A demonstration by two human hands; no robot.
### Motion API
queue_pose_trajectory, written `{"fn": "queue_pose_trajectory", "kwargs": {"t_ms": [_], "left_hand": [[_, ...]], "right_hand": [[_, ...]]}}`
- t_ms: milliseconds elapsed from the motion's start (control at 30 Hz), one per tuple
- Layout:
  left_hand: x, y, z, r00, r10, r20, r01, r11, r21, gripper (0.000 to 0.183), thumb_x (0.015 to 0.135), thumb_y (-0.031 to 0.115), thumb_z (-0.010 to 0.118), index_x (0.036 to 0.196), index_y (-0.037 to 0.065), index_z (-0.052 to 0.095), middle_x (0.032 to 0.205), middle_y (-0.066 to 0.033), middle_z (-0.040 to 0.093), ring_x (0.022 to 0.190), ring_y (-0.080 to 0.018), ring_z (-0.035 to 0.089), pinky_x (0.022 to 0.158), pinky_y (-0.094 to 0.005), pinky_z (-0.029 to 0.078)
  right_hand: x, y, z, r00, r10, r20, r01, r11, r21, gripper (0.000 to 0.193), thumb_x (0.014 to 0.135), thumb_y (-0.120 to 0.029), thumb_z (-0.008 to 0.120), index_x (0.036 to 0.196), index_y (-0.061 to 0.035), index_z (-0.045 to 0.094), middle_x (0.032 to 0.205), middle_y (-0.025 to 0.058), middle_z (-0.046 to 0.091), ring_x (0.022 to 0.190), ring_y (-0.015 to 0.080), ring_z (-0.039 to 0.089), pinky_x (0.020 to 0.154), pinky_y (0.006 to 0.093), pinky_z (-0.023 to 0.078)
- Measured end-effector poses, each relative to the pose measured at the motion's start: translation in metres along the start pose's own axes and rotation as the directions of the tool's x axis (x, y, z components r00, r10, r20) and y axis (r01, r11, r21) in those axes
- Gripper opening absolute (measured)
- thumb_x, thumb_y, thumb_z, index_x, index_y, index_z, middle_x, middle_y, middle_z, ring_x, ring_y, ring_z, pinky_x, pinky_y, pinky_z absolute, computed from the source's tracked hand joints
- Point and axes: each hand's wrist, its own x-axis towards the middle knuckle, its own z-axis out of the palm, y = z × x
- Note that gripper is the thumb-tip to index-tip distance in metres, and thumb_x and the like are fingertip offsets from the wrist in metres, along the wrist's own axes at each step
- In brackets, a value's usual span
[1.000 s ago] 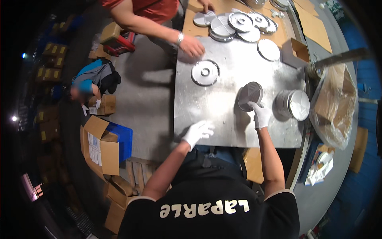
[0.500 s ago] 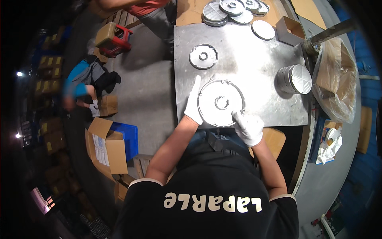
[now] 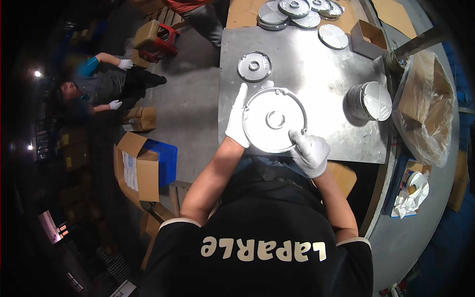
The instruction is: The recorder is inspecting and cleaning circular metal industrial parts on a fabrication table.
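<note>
Above the near edge of the metal table I hold a round, pale grey disc (image 3: 267, 139) with a raised rim and a small ring at its centre. My left hand (image 3: 238, 121), in a white glove, grips its left side; fingertips show past its upper edge. At the lower right rim, my gloved right hand (image 3: 311, 154) pinches the disc, a grey-tipped digit resting on its inner face. A smaller-looking disc (image 3: 247, 73) of similar shape lies flat beyond my left hand. Fingers behind the held disc are hidden.
A stack of round discs (image 3: 377, 100) stands at right on the table (image 3: 316, 72). Several more discs (image 3: 273, 14), a single disc (image 3: 333, 37) and an open carton (image 3: 368, 40) are at the back. A plastic-lined box (image 3: 425, 106) sits beyond the right edge. Another person (image 3: 106, 81) is at left.
The held disc looks a little higher and tilted more toward me. My right thumb or finger has shifted up its inner face. The person at left has straightened from a box.
</note>
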Motion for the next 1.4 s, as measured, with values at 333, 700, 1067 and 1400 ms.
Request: {"fn": "queue_pose_trajectory", "kwargs": {"t_ms": [333,700,1067,1400], "left_hand": [[0.005,-0.026,-0.027,0.958,0.223,-0.178,-0.094,0.835,0.542,0.050,0.097,0.046,0.035,0.129,0.007,0.042,0.122,-0.0078,0.052,0.110,-0.0192,0.054,0.091,-0.0354,0.047],[-0.001,-0.020,-0.030,0.896,0.392,-0.209,-0.090,0.620,0.779,0.036,0.096,0.023,0.049,0.130,0.009,0.045,0.103,0.0009,0.056,0.083,-0.0099,0.057,0.072,-0.0253,0.052],[-0.006,0.030,-0.074,0.899,-0.288,-0.330,0.424,0.761,0.492,0.033,0.095,0.036,0.050,0.105,0.005,0.059,0.072,-0.0008,0.059,0.057,-0.0073,0.053,0.044,-0.0196,0.043],[0.004,0.056,-0.048,0.755,-0.226,-0.615,0.240,0.969,-0.061,0.029,0.084,0.035,0.067,0.072,0.014,0.053,0.058,0.0021,0.051,0.045,-0.0081,0.047,0.038,-0.0173,0.042]], "right_hand": [[-0.002,0.006,-0.008,0.449,0.818,0.360,-0.836,0.241,0.494,0.027,0.075,-0.009,0.076,0.097,0.0015,0.065,0.060,-0.0070,0.046,0.054,0.0001,0.041,0.048,0.0191,0.035],[0.009,-0.002,-0.009,0.415,0.791,0.449,-0.875,0.212,0.435,0.029,0.076,-0.016,0.076,0.097,0.0009,0.066,0.058,-0.0074,0.047,0.052,-0.0001,0.037,0.047,0.0184,0.031],[0.057,-0.018,0.028,0.280,0.766,0.579,-0.774,-0.177,0.608,0.021,0.079,-0.017,0.072,0.069,-0.0079,0.056,0.053,-0.0048,0.046,0.039,0.0024,0.036,0.035,0.0201,0.026],[0.035,0.017,0.074,0.111,0.576,0.810,-0.324,-0.749,0.578,0.020,0.088,-0.025,0.061,0.074,-0.0130,0.053,0.048,-0.0076,0.031,0.035,0.0052,0.021,0.034,0.0220,0.019]]}}
